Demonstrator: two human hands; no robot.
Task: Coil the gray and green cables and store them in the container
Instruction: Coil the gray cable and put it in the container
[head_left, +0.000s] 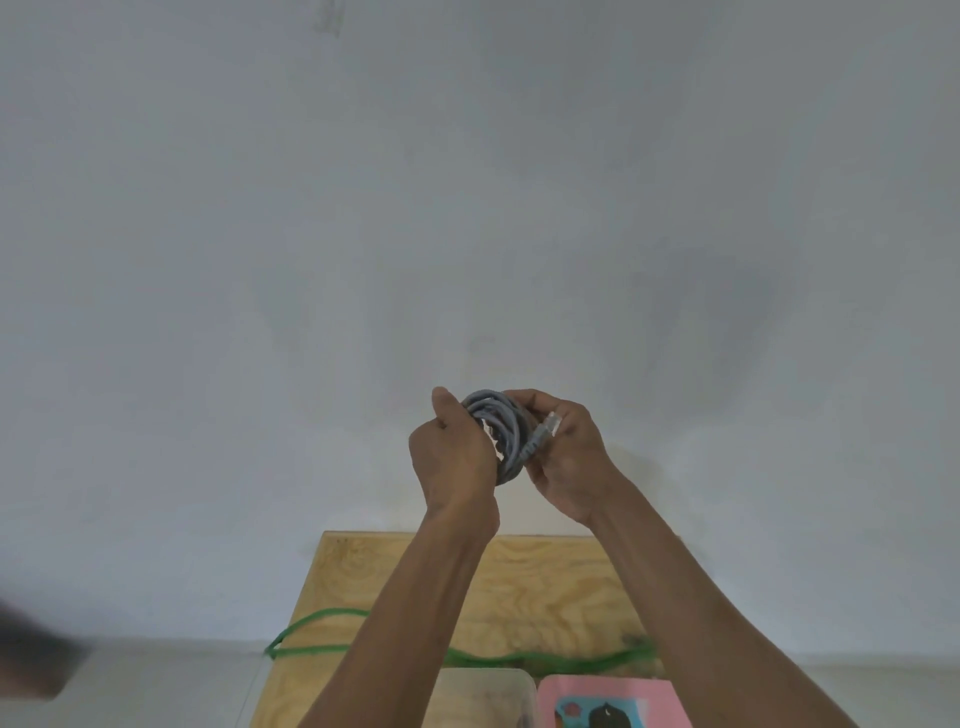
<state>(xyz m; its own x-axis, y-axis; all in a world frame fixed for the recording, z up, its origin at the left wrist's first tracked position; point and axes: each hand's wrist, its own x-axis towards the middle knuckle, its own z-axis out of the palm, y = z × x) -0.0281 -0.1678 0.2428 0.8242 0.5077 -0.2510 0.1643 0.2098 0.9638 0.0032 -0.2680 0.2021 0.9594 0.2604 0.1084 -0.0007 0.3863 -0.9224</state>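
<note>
In the head view, a thin gray round-jacketed cable (501, 434), wound into a small coil, is held up in front of a pale wall, above a light plywood table (524, 577). The coil is gripped by the left hand (451, 457) and cradled by the curled fingers of the right hand (563, 457), beside a clear plastic plug (553, 423). It is judged light and springy, best pinched across all loops. Its plane stands roughly upright; the plug points up. A loose green cable (488, 659) lies lengthwise across the table, beyond a clear plastic container (488, 686).
</note>
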